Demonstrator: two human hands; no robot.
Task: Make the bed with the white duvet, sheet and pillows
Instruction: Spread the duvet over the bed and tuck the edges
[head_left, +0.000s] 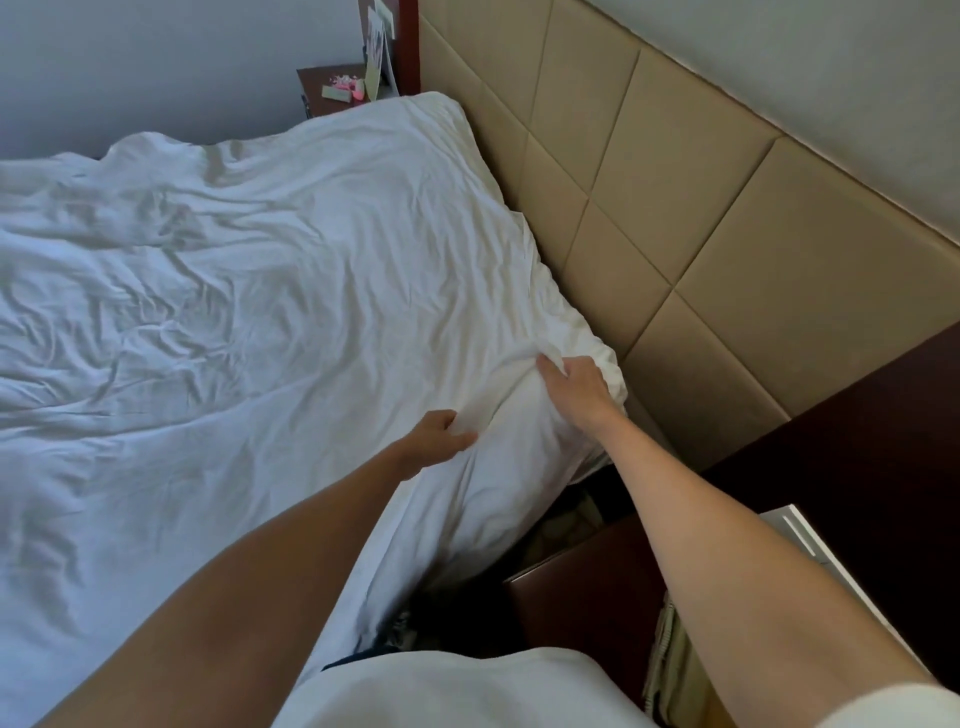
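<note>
A wrinkled white sheet (270, 291) covers the bed from the left edge to the tan padded headboard (701, 197). My left hand (434, 435) pinches a fold of the sheet near the bed's near side edge. My right hand (576, 387) lies on the sheet's bunched corner beside the headboard, fingers curled into the cloth. The sheet hangs down over the near side of the mattress. No pillow or duvet can be told apart from the sheet.
A dark wooden nightstand (587, 592) stands right of the bed at my side, with a white object (800, 540) on the dark surface behind it. A far nightstand (332, 88) holds small pink and green items. The narrow gap between bed and near nightstand is dark.
</note>
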